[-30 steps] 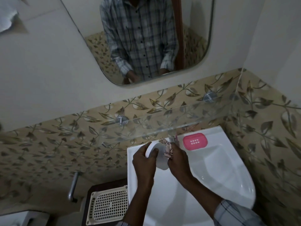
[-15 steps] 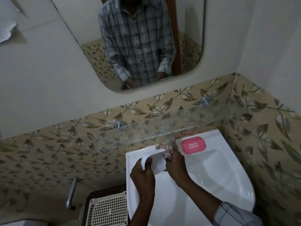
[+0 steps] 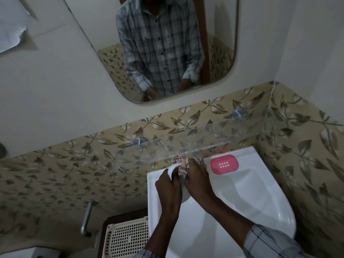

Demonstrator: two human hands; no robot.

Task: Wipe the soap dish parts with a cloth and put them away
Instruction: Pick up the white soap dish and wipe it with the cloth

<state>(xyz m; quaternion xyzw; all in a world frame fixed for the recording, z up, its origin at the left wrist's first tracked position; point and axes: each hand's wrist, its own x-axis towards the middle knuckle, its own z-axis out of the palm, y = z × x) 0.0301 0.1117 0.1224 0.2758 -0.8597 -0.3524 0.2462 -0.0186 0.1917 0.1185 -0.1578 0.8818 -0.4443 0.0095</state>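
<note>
My left hand (image 3: 168, 187) grips a white oval soap dish part (image 3: 185, 197) over the left rim of the white sink (image 3: 260, 202). Most of that part is hidden behind both hands. My right hand (image 3: 198, 180) holds a pink patterned cloth (image 3: 183, 163) pressed against the white part. A pink soap dish part (image 3: 224, 164) with small drain slots lies flat on the sink's back ledge, to the right of my hands and apart from them.
A glass shelf (image 3: 214, 135) on two metal mounts juts out just above the sink's back edge. A mirror (image 3: 167, 43) hangs above. A cream perforated basket (image 3: 126, 237) sits to the lower left of the sink, beside a metal wall handle (image 3: 86, 218).
My hands have drawn closer together over the white part, and the cloth now covers more of it. The camera has tilted, so the scene sits lower in view.
</note>
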